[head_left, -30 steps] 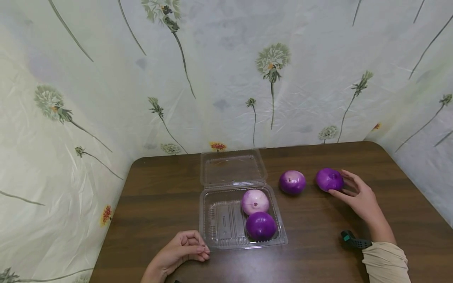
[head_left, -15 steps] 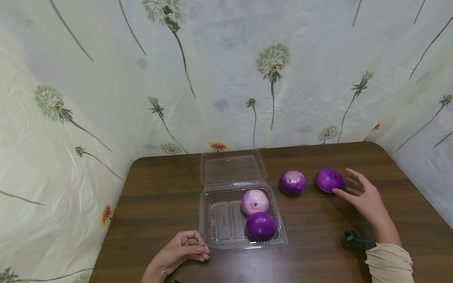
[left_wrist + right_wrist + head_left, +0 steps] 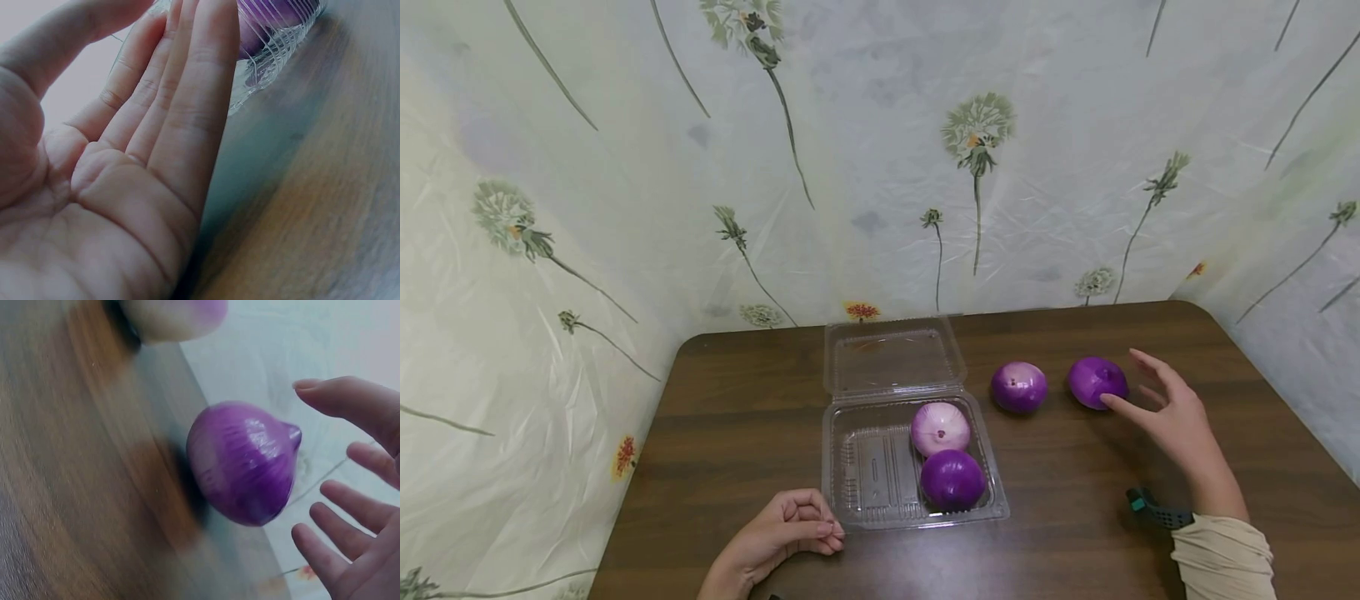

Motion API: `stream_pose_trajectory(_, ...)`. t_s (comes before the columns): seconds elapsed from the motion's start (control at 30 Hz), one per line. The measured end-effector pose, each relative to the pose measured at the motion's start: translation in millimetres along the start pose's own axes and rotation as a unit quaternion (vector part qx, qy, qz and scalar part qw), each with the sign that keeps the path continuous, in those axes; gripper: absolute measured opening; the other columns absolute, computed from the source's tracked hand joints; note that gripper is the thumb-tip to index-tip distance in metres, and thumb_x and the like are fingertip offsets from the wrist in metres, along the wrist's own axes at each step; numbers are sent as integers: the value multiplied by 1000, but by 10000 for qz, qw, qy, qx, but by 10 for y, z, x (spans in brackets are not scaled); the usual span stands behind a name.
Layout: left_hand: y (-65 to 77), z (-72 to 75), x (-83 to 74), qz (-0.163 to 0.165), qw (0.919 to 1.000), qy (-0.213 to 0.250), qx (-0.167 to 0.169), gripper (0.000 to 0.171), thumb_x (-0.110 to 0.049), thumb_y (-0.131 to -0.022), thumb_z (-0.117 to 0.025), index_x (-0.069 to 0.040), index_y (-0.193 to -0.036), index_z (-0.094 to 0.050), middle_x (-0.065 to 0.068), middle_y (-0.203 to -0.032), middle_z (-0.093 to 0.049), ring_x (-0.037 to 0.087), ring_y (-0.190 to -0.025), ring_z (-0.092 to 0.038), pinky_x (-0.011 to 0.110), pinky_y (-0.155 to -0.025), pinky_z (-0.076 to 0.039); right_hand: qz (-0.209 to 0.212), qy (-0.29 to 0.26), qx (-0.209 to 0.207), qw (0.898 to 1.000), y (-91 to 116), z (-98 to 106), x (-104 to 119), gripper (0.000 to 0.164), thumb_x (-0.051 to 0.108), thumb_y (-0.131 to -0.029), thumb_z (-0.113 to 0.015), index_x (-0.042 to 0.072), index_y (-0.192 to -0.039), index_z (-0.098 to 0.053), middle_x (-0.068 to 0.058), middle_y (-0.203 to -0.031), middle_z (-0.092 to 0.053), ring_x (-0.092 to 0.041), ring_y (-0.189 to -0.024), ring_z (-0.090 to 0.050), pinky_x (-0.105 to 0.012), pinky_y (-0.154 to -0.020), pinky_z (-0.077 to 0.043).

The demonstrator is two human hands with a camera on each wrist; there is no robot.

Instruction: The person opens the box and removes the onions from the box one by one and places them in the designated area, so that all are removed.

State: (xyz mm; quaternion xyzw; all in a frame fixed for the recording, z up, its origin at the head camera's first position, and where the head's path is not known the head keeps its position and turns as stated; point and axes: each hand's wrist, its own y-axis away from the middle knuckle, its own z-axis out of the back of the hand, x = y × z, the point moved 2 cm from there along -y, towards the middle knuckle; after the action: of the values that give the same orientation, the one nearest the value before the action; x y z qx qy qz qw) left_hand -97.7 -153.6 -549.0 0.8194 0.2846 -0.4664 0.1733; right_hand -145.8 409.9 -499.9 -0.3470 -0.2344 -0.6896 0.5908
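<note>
In the head view, a clear plastic clamshell container point(image 3: 868, 517) lies unfolded on the table with its lid point(image 3: 887, 362) laid back. A pale red onion point(image 3: 940, 429) and a dark purple onion point(image 3: 953, 481) sit in its right half. My left hand point(image 3: 790, 533) pinches the tray's near left corner between thumb and fingers. Two more onions rest on the table: a purple-and-white onion point(image 3: 1019, 387) and, farther right, a purple onion point(image 3: 1096, 382). My right hand point(image 3: 1172, 421) is spread beside that last onion point(image 3: 244, 464), fingers apart and holding nothing; the right wrist view shows a gap between them.
The brown wooden table point(image 3: 737, 400) has rounded back corners and meets a flower-printed plastic sheet point(image 3: 865, 167) behind and at the sides. A dark strap point(image 3: 1157, 510) shows by the right wrist, below a beige sleeve point(image 3: 1221, 554).
My right hand's fingers have come away from the rightmost onion and spread wider, the hand shifting slightly right. The left hand and the container stay in place.
</note>
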Motion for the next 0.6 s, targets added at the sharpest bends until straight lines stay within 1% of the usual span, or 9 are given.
stream_pose_trajectory(0.1, 2, -4, -7, 54, 10000, -10, -42, 22, 7, -103, -50, -7, -109, -67, 7, -108, -79, 14, -99, -77, 29, -89, -64, 48, 29, -91, 9999, 11, 7, 51, 89, 37, -91, -81, 26, -163, -30, -18, -168, -30, -50, -143, -42, 5, -86, -42)
stream_pose_trajectory(0.17, 3, -4, -7, 60, 10000, -21, -53, 22, 7, -103, -51, -7, -109, -67, 7, -108, -79, 14, -99, -77, 29, -89, -64, 91, 41, -185, 9998, 20, 7, 97, 87, 36, -91, -81, 28, -162, -32, -12, -169, -31, -46, -144, -44, 4, -86, -42)
stream_pose_trajectory(0.2, 5, -6, -7, 66, 10000, -18, -57, 22, 7, -103, -51, -7, -109, -67, 7, -108, -79, 14, -99, -77, 29, -89, -64, 138, 23, -253, 9996, 24, 6, 126, 85, 35, -91, -81, 28, -161, -35, -8, -169, -33, -39, -146, -46, 5, -87, -41)
stream_pose_trajectory(0.27, 5, -6, -5, 60, 10000, -23, -55, 22, 7, -103, -51, -7, -109, -67, 7, -108, -79, 14, -99, -77, 29, -89, -64, 260, -86, -398, 9988, 36, -2, 193, 81, 31, -90, -82, 29, -159, -40, -3, -166, -40, -18, -144, -51, 4, -88, -41)
stream_pose_trajectory(0.33, 5, -2, -3, 33, 10000, -27, -32, 22, 7, -103, -50, -6, -110, -67, 8, -108, -79, 14, -99, -77, 29, -89, -64, 447, -228, -497, 9975, 47, -22, 271, 77, 25, -89, -83, 28, -156, -45, 1, -160, -48, 2, -135, -53, 5, -88, -41)
stream_pose_trajectory(0.4, 3, 1, -3, 55, 10000, -21, -41, 22, 7, -103, -51, -6, -110, -67, 7, -108, -79, 14, -99, -77, 29, -89, -64, 675, -379, -499, 9957, 61, -51, 353, 73, 20, -88, -84, 25, -153, -50, 2, -153, -55, 15, -123, -52, 4, -90, -42)
stream_pose_trajectory(0.47, 2, 5, -1, 39, 10000, -28, -32, 22, 7, -103, -50, -6, -110, -67, 8, -108, -79, 15, -99, -77, 29, -89, -64, 895, -517, -441, 9937, 75, -84, 435, 70, 15, -88, -84, 21, -150, -53, 5, -148, -59, 17, -119, -53, 3, -92, -43)
stream_pose_trajectory(0.53, 1, 8, 1, 37, 10000, -16, -26, 23, 7, -103, -50, -6, -110, -67, 8, -108, -79, 15, -99, -77, 29, -89, -64, 1090, -618, -361, 9915, 90, -113, 514, 68, 11, -88, -83, 18, -149, -54, 10, -145, -60, 16, -120, -55, 3, -93, -44)
stream_pose_trajectory(0.6, 1, 10, 5, 12, 10000, -9, -3, 24, 8, -104, -49, -6, -111, -67, 8, -109, -79, 15, -99, -77, 29, -89, -64, 1293, -712, -320, 9885, 103, -144, 597, 67, 6, -87, -83, 16, -147, -56, 10, -143, -61, 14, -121, -56, 1, -94, -45)
